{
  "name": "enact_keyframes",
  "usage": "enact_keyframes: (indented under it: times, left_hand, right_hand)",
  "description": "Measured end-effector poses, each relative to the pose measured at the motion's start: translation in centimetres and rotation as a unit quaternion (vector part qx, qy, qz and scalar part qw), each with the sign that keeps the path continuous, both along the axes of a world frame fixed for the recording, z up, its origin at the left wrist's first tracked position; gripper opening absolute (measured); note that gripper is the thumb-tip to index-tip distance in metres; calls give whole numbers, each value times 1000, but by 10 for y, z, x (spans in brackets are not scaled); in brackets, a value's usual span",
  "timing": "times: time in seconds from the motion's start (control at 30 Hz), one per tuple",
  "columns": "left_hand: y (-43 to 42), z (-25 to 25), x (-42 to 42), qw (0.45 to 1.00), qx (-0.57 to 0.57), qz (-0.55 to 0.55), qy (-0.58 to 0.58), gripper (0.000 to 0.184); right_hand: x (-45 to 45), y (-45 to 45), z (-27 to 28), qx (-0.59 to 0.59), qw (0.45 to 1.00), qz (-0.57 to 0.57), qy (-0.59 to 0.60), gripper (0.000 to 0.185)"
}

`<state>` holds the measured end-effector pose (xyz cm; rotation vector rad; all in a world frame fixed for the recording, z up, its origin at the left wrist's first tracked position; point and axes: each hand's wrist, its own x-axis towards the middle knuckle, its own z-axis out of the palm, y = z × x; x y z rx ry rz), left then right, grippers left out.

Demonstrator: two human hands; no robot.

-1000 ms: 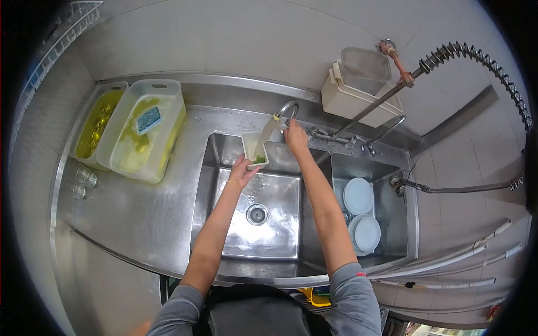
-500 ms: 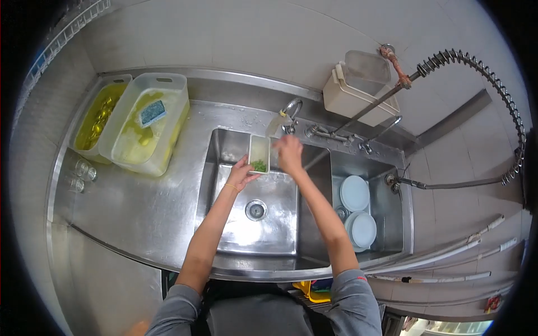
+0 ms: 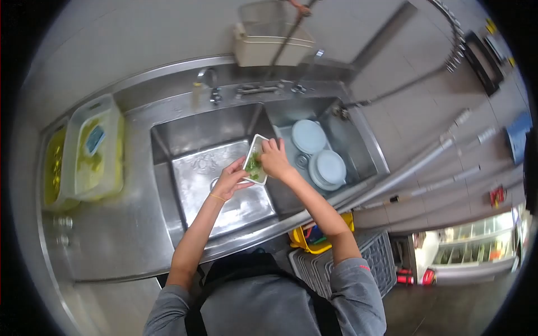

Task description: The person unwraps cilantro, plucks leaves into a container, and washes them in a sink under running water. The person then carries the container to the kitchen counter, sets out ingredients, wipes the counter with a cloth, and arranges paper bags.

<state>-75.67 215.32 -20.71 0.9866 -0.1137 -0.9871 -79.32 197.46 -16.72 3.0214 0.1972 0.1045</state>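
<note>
My left hand (image 3: pixel 228 181) is closed on a small white rectangular container (image 3: pixel 261 138), gripping its left side and lower end. Chopped greens (image 3: pixel 254 168) lie inside it, and the container tilts over the sink. Over the container's right side, my right hand (image 3: pixel 277 162) has its fingers curled and reaching in at the greens. Whatever those fingertips pinch is hidden. Below both hands is the large steel sink basin (image 3: pixel 224 196); its drain is partly covered by my left hand.
Pale plates (image 3: pixel 330 168) are stacked in the right basin. Faucets (image 3: pixel 210 84) and a lidded beige bin (image 3: pixel 269 50) stand along the back. On the left counter are a soapy plastic tub (image 3: pixel 120 151) and glasses (image 3: pixel 63 223). A yellow crate (image 3: pixel 302 239) sits below the sink's edge.
The view has swung right. Water no longer visibly splashes near the faucet. The container has moved away from the faucet toward the basin divider, and my right hand has come down into it.
</note>
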Motion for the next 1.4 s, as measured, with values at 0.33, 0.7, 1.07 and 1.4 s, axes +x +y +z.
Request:
enact_keyframes:
  times: [0.33, 0.7, 1.07, 1.4]
  left_hand:
    - [-108, 71, -143, 945, -33, -326, -7, 60]
    - [-207, 90, -408, 765, -46, -642, -11, 57]
    - [-172, 74, -685, 576, -40, -816, 34, 54]
    - [-164, 62, -858, 484, -15, -875, 19, 57]
  right_hand:
    - [-241, -76, 84, -46, 973, -226, 6, 25]
    - [-573, -46, 102, 43, 826, -562, -15, 28]
    - [-822, 82, 73, 123, 647, -752, 23, 22]
    - [-968, 140, 59, 107, 553, -819, -108, 17]
